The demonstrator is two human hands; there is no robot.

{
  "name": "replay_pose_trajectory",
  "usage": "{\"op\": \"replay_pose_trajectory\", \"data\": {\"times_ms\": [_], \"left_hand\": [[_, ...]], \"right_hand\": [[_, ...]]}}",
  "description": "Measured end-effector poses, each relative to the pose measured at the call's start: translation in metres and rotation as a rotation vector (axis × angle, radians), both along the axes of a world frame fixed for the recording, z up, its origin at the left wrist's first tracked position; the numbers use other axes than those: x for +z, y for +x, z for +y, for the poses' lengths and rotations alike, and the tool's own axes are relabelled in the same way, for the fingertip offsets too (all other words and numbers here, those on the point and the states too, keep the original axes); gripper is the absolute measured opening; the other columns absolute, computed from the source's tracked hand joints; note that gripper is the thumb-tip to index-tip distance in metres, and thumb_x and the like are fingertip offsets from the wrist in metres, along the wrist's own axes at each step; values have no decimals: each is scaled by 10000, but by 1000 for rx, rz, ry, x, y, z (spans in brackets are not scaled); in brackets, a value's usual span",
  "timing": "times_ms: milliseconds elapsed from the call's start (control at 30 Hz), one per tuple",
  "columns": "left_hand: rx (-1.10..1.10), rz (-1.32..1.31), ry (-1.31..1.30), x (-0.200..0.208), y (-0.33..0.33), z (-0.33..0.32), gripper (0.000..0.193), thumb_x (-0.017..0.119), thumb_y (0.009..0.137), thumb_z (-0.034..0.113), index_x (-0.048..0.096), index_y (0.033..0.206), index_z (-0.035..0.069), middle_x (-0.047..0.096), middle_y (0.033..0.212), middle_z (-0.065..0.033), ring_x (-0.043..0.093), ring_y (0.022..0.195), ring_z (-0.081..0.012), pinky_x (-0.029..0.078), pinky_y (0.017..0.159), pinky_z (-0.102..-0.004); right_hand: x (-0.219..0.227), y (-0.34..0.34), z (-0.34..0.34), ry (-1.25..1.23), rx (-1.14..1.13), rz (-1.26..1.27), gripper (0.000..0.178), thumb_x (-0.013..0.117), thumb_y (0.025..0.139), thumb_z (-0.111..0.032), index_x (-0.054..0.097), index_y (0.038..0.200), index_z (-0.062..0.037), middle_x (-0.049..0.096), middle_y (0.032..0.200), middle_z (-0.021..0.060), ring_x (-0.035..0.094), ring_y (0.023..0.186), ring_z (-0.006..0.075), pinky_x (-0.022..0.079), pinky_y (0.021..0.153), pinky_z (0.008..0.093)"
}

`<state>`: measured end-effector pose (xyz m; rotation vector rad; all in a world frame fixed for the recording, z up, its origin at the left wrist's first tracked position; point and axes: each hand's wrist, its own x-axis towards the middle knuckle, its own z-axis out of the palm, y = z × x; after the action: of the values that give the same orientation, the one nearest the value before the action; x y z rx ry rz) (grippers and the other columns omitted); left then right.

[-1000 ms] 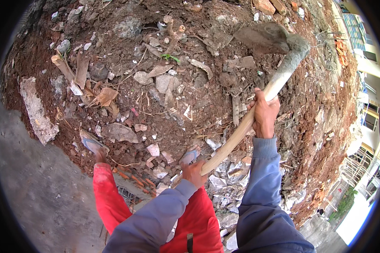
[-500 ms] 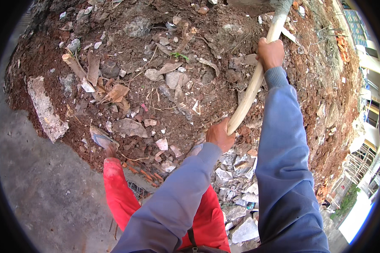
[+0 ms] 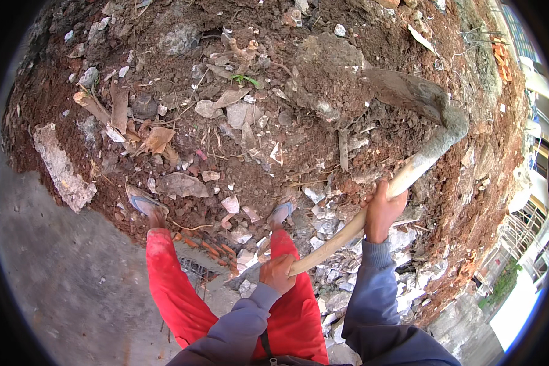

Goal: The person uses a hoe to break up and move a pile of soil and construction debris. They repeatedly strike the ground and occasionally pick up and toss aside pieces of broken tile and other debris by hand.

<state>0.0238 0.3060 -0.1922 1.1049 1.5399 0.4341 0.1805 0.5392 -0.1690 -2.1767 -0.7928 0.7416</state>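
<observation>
Both of my hands grip a hoe with a pale wooden handle. My left hand is closed round the handle's near end, in front of my red trouser leg. Farther up, my right hand wraps the handle below its dirt-crusted head. The brown hoe blade points left, its edge against a mound of loose reddish soil. Soil hides part of the blade's far end.
My sandalled feet stand among rubble. A concrete slab piece lies left, beside grey concrete floor. Broken white tile pieces cover the ground below the handle. Wires stick out at upper right; a green sprout grows ahead.
The hoe has come back toward me, both hands moving nearer my body. Its blade, mostly beyond the top edge before, now shows against the soil. My right foot has come into view.
</observation>
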Motion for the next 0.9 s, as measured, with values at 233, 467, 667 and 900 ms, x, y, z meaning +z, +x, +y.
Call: {"op": "replay_pose_trajectory", "data": {"times_ms": [233,467,667,900], "left_hand": [[-213,276,15,7,-8,-51,232,712,672,88,603,869,140,618,833,-38,648,807,-277,514,703,-415],[-140,112,67,-2,-12,-73,214,712,669,57,634,859,120,617,788,-48,644,760,-278,509,676,-406],[13,46,197,19,-9,-45,207,710,682,39,658,874,96,619,756,-73,630,695,-299,497,632,-402],[168,184,369,56,-124,29,303,697,665,5,639,960,36,618,776,-114,619,688,-325,483,610,-395]], "right_hand": [[-44,47,-91,-73,-260,382,147,571,926,-90,473,1022,-37,503,668,39,498,475,128,466,385,278],[-16,30,-105,-3,-274,283,251,665,911,-95,452,1040,-66,518,677,45,524,477,132,460,387,271],[53,-10,-49,107,-99,316,247,653,934,-143,437,1002,-45,506,704,45,517,525,123,457,432,255],[98,-158,45,431,444,571,351,629,946,-193,465,1143,47,608,864,126,618,655,153,556,561,268]]}}
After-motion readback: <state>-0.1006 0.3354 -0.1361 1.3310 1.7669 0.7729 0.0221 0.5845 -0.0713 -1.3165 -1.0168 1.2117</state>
